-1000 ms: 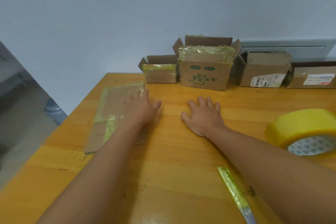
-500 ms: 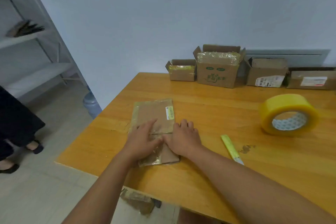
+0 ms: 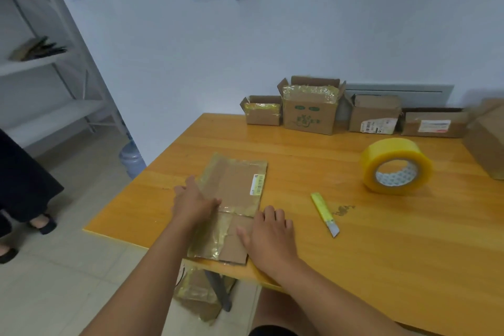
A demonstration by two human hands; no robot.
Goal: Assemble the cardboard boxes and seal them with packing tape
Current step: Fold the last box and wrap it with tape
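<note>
Cardboard, a flattened box (image 3: 231,199), lies at the counter (image 3: 381,267) edge under both hands: left hand (image 3: 195,203) and right hand (image 3: 268,234) flat, fingers straight (gripping nothing). Overhanging, it could slide off when lifted.

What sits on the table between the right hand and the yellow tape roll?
In the head view, a yellow-handled utility knife lies between the right hand and the yellow tape roll, touching neither.
</note>
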